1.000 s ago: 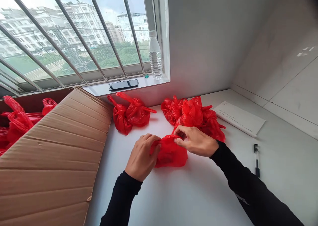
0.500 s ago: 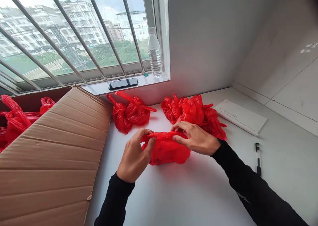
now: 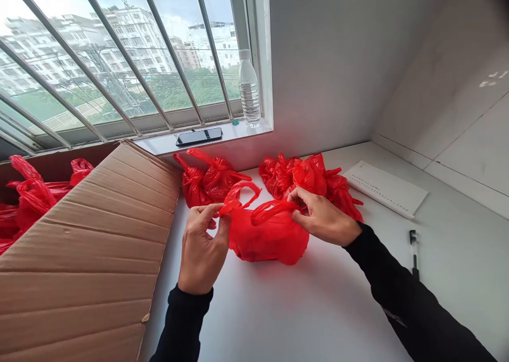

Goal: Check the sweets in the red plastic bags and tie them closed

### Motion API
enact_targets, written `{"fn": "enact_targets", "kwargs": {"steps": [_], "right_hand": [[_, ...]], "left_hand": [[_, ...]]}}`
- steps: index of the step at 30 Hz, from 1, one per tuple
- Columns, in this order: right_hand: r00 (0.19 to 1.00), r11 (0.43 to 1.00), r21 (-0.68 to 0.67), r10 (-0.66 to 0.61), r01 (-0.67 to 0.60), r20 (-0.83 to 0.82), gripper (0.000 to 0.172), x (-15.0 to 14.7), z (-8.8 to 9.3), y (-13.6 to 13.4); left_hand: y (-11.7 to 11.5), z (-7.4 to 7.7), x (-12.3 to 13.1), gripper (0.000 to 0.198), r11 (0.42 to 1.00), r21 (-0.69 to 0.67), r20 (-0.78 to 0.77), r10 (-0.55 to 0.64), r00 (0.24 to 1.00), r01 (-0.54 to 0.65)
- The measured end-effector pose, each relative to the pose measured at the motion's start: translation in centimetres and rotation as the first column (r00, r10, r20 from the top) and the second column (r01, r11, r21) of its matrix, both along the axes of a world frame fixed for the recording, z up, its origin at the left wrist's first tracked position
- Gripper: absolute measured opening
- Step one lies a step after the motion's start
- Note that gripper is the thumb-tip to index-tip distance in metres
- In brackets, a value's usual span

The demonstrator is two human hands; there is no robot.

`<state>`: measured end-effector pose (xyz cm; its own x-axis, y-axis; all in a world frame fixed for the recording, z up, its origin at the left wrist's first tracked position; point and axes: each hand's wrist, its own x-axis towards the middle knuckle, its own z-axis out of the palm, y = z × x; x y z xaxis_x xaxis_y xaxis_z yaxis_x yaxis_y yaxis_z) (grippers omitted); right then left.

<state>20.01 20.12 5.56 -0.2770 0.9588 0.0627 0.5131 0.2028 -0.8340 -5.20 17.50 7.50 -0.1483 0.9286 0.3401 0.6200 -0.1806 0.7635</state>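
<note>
A red plastic bag (image 3: 270, 237) rests on the white tabletop between my hands, bulging with contents I cannot make out. My left hand (image 3: 204, 245) pinches its left side near the top, where a handle loop stands up. My right hand (image 3: 324, 216) pinches the bag's upper right, beside a second loop lying across the top. Behind it to the left sit two knotted red bags (image 3: 217, 179). A cluster of several red bags (image 3: 306, 176) lies behind my right hand.
On the left stands a cardboard box (image 3: 91, 245) holding red bags (image 3: 35, 195). A phone (image 3: 199, 137) and a water bottle (image 3: 249, 94) are on the windowsill. To the right lie a white desk calendar or pad (image 3: 385, 188) and a pen (image 3: 414, 253).
My hands have moved apart, the left one leftward and the right one slightly rightward. The bag's gathered top has spread, and its handle loops now show.
</note>
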Motion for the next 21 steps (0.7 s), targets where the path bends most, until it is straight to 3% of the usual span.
{"fn": "enact_targets", "kwargs": {"steps": [6, 10, 18, 21], "right_hand": [[0.998, 0.998, -0.039, 0.053, -0.052, 0.022, 0.010, 0.3, 0.3, 0.0], [0.997, 0.995, -0.064, 0.076, -0.073, 0.034, 0.031, 0.6, 0.5, -0.1], [0.998, 0.998, -0.025, 0.057, -0.057, -0.036, 0.032, 0.9, 0.3, 0.2], [1.000, 0.999, -0.042, 0.027, -0.026, 0.007, 0.047, 1.0, 0.0, 0.5]], "left_hand": [[-0.8, 1.4, 0.2, 0.018, 0.992, -0.109, 0.058, -0.056, 0.997, 0.062], [-1.2, 2.2, 0.7, 0.019, 0.990, -0.137, 0.039, -0.025, 0.999, 0.030], [-1.2, 2.3, 0.3, 0.026, 0.991, -0.130, 0.001, 0.018, 1.000, -0.017], [-1.5, 2.4, 0.2, 0.032, 0.987, -0.161, -0.003, 0.029, 1.000, -0.029]]}}
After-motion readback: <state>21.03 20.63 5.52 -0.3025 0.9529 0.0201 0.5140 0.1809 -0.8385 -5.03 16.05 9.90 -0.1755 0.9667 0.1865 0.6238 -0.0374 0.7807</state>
